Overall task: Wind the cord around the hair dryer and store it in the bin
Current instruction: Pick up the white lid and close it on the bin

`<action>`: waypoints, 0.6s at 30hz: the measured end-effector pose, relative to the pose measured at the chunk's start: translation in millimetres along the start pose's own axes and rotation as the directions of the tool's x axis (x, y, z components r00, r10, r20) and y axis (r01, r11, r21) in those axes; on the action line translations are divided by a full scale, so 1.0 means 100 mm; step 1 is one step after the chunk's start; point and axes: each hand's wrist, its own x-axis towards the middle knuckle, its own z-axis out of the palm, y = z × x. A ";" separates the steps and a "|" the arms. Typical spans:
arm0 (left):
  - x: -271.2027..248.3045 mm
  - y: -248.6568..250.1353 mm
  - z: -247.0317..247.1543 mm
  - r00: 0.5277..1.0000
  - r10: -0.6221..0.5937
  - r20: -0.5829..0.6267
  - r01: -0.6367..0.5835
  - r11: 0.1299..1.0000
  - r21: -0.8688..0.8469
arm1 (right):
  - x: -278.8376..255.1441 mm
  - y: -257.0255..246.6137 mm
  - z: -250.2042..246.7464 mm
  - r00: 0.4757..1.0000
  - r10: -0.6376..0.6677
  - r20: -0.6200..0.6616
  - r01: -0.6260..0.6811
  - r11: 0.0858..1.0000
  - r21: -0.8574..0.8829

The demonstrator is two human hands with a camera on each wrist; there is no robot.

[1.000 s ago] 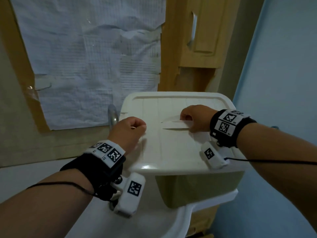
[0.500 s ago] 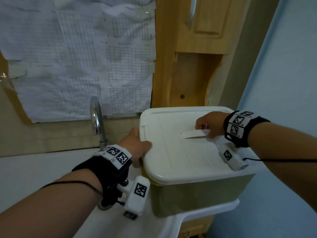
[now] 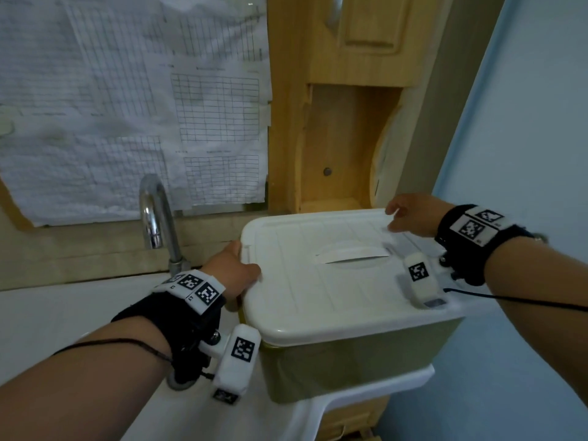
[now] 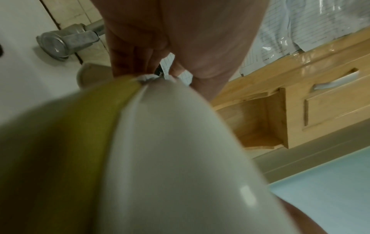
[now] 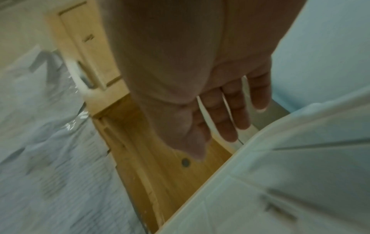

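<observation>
A bin with a yellow-green body [image 3: 350, 367] and a closed white lid [image 3: 318, 291] stands on the right end of a white sink. The hair dryer and its cord are not in view. My left hand [image 3: 234, 268] grips the lid's left edge, thumb on top and fingers down the side. The left wrist view shows those fingers [image 4: 128, 52] against the lid [image 4: 180, 158] and bin body [image 4: 70, 134]. My right hand [image 3: 412, 214] is at the lid's far right corner. In the right wrist view its fingers [image 5: 226, 117] are straight, reaching past the lid's [image 5: 290, 174] far edge.
A chrome faucet [image 3: 156, 218] rises just left of the bin, on the white sink [image 3: 63, 313]. A wooden cabinet [image 3: 343, 122] stands close behind the bin. Gridded paper [image 3: 111, 106] covers the wall at the left. A pale blue wall [image 3: 525, 154] is at the right.
My right hand has let go of the flap handle in the lid's middle and moved to the far right corner. My left hand went from the lid's top to its left edge.
</observation>
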 end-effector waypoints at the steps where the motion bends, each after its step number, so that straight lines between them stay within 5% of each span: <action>1: 0.00 0.00 0.00 1.000 0.001 0.007 -0.001 0.999 0.035 | -0.03 0.05 0.00 0.999 0.040 -0.002 -0.040 0.999 0.009; 5: -0.01 0.02 -0.02 1.000 0.013 0.028 -0.018 0.987 0.158 | -0.18 0.25 0.01 0.984 0.177 0.003 -0.177 0.984 0.024; 9: -0.03 0.01 -0.03 1.000 -0.004 0.018 0.002 0.995 0.103 | -0.31 0.44 0.04 0.964 0.266 0.032 -0.268 0.957 0.109; 18: -0.09 0.00 0.05 1.000 -0.016 0.023 0.014 0.996 0.093 | -0.52 0.57 0.20 0.940 0.318 0.120 -0.330 0.938 0.101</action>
